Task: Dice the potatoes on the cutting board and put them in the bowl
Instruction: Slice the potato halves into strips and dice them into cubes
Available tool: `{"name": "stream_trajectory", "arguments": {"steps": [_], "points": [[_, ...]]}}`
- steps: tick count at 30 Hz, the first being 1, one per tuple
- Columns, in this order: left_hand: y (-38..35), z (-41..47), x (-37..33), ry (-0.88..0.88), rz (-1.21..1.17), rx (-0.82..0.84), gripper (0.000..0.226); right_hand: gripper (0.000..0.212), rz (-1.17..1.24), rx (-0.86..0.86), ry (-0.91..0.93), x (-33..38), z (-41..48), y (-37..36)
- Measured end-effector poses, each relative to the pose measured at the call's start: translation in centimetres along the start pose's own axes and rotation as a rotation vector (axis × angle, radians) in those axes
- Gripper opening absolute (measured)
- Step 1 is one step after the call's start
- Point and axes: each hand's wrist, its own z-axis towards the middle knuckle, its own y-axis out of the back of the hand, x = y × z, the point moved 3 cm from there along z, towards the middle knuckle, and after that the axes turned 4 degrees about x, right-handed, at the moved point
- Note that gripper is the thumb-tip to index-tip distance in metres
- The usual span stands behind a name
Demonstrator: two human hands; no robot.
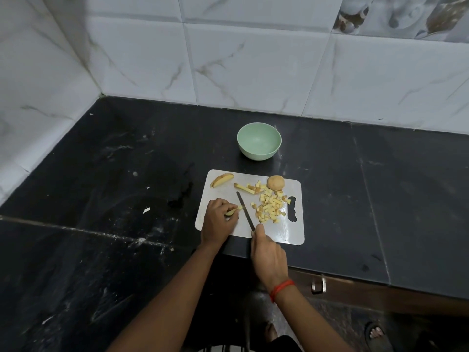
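At centre, my left hand point(218, 221) pinches a potato strip point(231, 212) on the board point(222, 193). My right hand point(269, 255) grips the knife point(245, 209).

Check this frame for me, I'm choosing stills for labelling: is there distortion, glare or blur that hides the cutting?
Head view: wide-angle distortion bows the joints of the wall tiles; light is dim and even, with faint sheen on the black countertop and cutting board; diced potatoes and knife look sharp.

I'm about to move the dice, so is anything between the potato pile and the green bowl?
Partly: a round potato piece sits at the cutting board's far edge, roughly between the diced pile and the bowl.
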Motion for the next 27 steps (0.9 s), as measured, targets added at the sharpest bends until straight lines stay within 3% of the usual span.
{"name": "stream_trajectory", "arguments": {"steps": [7,10,16,27], "points": [[-0.1,0.1,0.0,-0.008,0.011,0.004,0.016,0.009,-0.094,0.095,0.009,-0.2,-1.2,0.2],[0.0,0.1,0.0,-0.013,0.015,0.007,0.018,0.004,-0.071,0.039,-0.029,-1.4,-2.7,0.0],[0.2,-0.3,-0.2,0.029,0.02,-0.08,0.02,0.014,0.039,-0.034,-0.029,-1.3,-1.7,0.0],[0.2,-0.1,-0.2,-0.002,-0.005,0.007,0.018,0.008,-0.049,0.055,0.024,0.1,0.3,0.3]]}}
